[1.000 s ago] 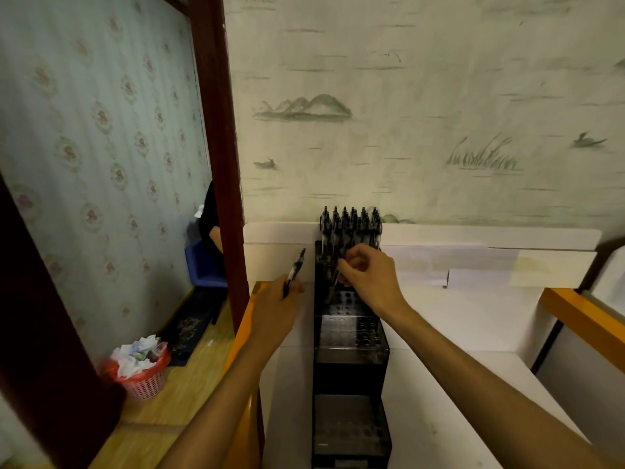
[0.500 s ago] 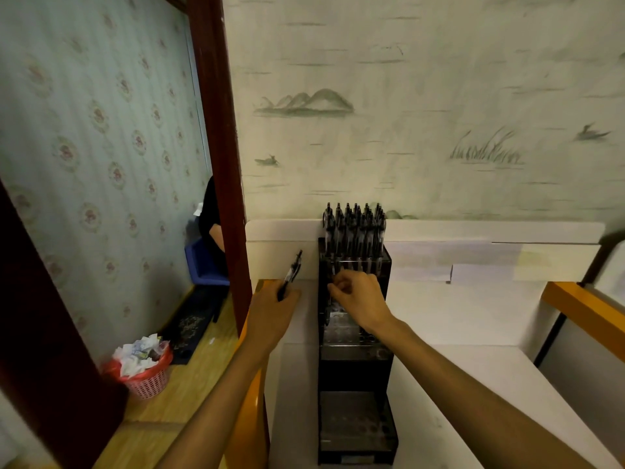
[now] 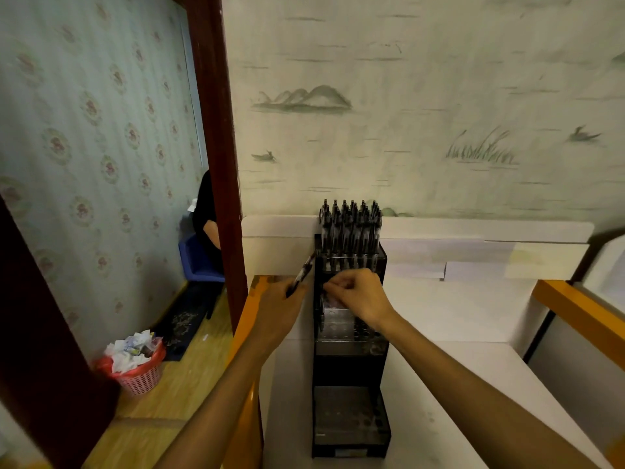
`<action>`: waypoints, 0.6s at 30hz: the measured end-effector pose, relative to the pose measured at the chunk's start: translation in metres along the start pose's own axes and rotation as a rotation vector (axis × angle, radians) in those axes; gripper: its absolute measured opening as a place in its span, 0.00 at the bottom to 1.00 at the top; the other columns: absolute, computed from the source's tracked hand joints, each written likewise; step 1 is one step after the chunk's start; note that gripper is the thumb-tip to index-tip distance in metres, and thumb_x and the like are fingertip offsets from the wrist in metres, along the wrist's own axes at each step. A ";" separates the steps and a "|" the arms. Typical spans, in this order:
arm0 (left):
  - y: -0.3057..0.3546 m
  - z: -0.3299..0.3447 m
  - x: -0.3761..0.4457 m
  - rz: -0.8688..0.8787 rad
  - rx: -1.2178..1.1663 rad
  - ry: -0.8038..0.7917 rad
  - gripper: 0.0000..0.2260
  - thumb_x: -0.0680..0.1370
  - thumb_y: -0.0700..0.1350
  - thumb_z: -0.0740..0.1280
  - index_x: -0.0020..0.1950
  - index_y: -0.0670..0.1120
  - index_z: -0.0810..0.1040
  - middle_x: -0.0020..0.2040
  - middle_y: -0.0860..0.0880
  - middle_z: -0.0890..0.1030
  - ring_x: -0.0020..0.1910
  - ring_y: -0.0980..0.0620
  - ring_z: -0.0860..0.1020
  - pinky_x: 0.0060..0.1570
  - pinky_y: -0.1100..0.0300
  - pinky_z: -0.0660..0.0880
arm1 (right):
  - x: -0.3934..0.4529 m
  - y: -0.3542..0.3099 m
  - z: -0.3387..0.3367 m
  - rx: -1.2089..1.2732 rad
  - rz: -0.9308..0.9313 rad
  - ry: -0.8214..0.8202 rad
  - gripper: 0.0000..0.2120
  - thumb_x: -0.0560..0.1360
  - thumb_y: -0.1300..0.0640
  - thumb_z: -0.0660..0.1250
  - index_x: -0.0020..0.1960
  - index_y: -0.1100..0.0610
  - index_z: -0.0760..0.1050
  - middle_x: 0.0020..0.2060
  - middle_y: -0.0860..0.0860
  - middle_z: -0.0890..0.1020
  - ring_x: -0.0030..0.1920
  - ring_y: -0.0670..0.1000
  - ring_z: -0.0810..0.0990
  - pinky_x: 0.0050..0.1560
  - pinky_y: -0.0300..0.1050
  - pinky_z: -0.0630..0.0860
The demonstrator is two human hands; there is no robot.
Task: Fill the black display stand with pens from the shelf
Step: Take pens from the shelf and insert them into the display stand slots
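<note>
A tall black stepped display stand (image 3: 350,363) sits on the white shelf (image 3: 439,384). Its top tier holds several upright black pens (image 3: 350,231); the lower tiers show bare hole grids. My left hand (image 3: 279,309) grips one black pen (image 3: 302,275), which is tilted and lies just left of the stand's top. My right hand (image 3: 356,297) hovers over the second tier with its fingers curled, pinching something small and dark at the stand's left edge; what it is stays hidden by the fingers.
White backboard (image 3: 473,231) runs behind the stand against the wall. An orange shelf edge (image 3: 245,340) borders the left, another orange rail (image 3: 581,316) the right. A dark wooden post (image 3: 216,147) stands left. On the floor are a pink waste basket (image 3: 135,363) and a blue chair (image 3: 199,262) with a seated person.
My right hand has come down from the top-tier pens to the second tier. My left hand with its pen has shifted closer to the stand. The camera has tipped slightly downward.
</note>
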State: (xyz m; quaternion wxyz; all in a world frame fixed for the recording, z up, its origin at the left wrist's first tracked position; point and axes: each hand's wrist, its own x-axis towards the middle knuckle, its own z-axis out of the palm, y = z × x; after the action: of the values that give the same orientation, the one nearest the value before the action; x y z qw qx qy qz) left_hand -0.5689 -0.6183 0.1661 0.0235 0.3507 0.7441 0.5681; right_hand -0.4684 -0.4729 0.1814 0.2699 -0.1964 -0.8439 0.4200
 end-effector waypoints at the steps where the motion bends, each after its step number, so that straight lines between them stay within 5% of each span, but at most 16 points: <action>1: 0.002 0.002 0.000 -0.009 0.007 -0.016 0.17 0.81 0.43 0.66 0.33 0.44 0.69 0.27 0.49 0.66 0.22 0.59 0.65 0.24 0.68 0.61 | -0.001 -0.005 -0.003 0.129 0.019 -0.032 0.04 0.75 0.59 0.74 0.47 0.59 0.85 0.34 0.51 0.86 0.34 0.47 0.84 0.40 0.38 0.80; 5: 0.004 0.012 0.001 -0.015 -0.001 -0.102 0.15 0.79 0.42 0.69 0.33 0.42 0.75 0.23 0.55 0.70 0.22 0.60 0.68 0.25 0.69 0.65 | -0.004 -0.019 -0.015 0.372 0.020 -0.122 0.09 0.74 0.60 0.74 0.54 0.59 0.84 0.46 0.52 0.87 0.48 0.52 0.86 0.52 0.43 0.82; 7: 0.003 0.018 0.003 -0.032 0.010 -0.146 0.12 0.79 0.42 0.68 0.41 0.35 0.78 0.29 0.49 0.74 0.25 0.60 0.69 0.29 0.68 0.68 | -0.006 -0.022 -0.019 0.454 0.018 -0.123 0.11 0.73 0.60 0.74 0.55 0.61 0.83 0.48 0.53 0.87 0.51 0.52 0.85 0.53 0.41 0.81; 11: -0.001 0.029 0.007 -0.067 0.007 -0.181 0.12 0.80 0.44 0.67 0.46 0.34 0.78 0.34 0.39 0.77 0.32 0.50 0.74 0.37 0.57 0.72 | -0.010 -0.022 -0.023 0.483 0.032 -0.093 0.12 0.74 0.58 0.74 0.56 0.60 0.83 0.48 0.52 0.87 0.50 0.51 0.85 0.55 0.43 0.81; 18: 0.005 0.029 0.011 -0.029 0.065 -0.285 0.09 0.75 0.47 0.71 0.40 0.43 0.77 0.33 0.44 0.78 0.33 0.50 0.76 0.38 0.53 0.74 | -0.005 -0.026 -0.024 0.546 0.027 0.018 0.07 0.75 0.61 0.73 0.51 0.62 0.81 0.42 0.55 0.87 0.43 0.55 0.87 0.46 0.45 0.84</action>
State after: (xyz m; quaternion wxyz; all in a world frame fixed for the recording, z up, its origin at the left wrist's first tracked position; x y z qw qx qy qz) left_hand -0.5623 -0.5881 0.1640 0.1257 0.4177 0.7562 0.4878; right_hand -0.4520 -0.4759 0.2129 0.3149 -0.1316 -0.6943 0.6336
